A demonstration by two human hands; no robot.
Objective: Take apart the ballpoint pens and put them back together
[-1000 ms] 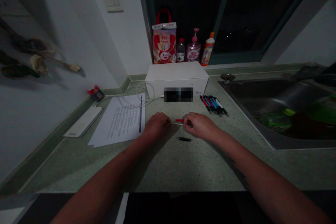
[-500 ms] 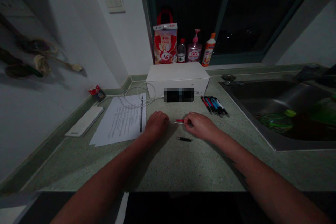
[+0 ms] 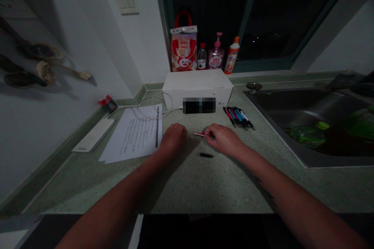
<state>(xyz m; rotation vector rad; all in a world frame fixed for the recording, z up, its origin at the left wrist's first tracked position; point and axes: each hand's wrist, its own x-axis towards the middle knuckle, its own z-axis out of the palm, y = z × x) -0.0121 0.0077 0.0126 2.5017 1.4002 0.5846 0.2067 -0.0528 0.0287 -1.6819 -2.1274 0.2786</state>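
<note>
My right hand is closed, with a red pen barrel and a thin white refill-like stick sticking out to the left of its fingertips. To the left, my left hand rests with fingers curled on the countertop, a short gap away; whatever it may hold is hidden. A short black pen part with a thin pointed end lies just in front of the hands. Beyond the right hand, several pens in red, blue, white and black lie side by side.
Printed sheets and a white flat device lie left. A white box stands behind, with a blurred-out black device against it and a white cable. The metal sink is right; bottles line the sill.
The red barrel and the white stick, apart before, now overlap at my right fingertips. Both hands stay nearly in place, and the black pen part has not moved.
</note>
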